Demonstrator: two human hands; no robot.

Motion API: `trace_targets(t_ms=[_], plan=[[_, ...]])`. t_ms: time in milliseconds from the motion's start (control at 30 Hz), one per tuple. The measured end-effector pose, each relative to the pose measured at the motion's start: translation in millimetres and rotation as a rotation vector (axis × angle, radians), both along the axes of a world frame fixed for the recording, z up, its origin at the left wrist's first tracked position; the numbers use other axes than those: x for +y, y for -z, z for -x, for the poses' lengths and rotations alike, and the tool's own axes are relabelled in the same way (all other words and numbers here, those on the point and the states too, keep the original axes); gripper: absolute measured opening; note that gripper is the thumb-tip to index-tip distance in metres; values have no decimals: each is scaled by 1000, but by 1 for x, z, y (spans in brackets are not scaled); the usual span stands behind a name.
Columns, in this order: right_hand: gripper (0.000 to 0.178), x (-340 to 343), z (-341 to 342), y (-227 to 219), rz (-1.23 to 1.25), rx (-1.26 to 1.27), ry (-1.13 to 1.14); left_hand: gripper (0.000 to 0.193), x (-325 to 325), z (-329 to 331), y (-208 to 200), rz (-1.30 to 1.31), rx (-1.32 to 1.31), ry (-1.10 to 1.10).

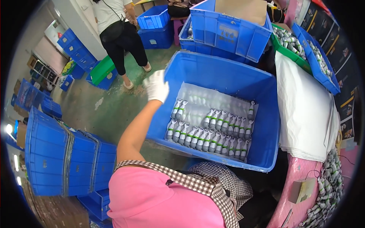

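Note:
My left hand (156, 87), in a white glove, is at the left rim of a large blue bin (224, 70), its fingers partly spread and with nothing visible in them. Whether it touches the rim, I cannot tell. Inside the bin lies a translucent white sheet (205, 95). On it, small grey-and-white bottle-shaped pieces (203, 138) with green bands stand side by side in rows: a full near row, a partial row behind it, and a few at the sides. More green bands show faintly through the sheet. My right hand is out of view.
Blue bins (49, 152) are stacked at my left; another large blue bin (232, 30) stands behind. At right are a white cloth (304, 110), a green tray (291, 45) of similar pieces and a loose pile (329, 186) on pink wrapping. Another person (119, 38) stands at the far left.

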State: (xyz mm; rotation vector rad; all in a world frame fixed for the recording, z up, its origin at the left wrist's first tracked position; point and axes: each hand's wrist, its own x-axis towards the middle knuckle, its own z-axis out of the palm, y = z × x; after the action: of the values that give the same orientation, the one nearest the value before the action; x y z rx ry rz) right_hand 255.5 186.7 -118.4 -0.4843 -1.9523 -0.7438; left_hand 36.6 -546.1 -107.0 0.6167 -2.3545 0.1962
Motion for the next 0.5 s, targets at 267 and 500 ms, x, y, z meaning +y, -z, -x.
trace_targets(t_ms=[267,500], plan=[[29,-19,16,-33,267,220,-243,53,-26,-23,17,-827,-396,-342],[41,46,34,-60,1202,487,-395,52,-29,-21,20,-803,-399,-362]])
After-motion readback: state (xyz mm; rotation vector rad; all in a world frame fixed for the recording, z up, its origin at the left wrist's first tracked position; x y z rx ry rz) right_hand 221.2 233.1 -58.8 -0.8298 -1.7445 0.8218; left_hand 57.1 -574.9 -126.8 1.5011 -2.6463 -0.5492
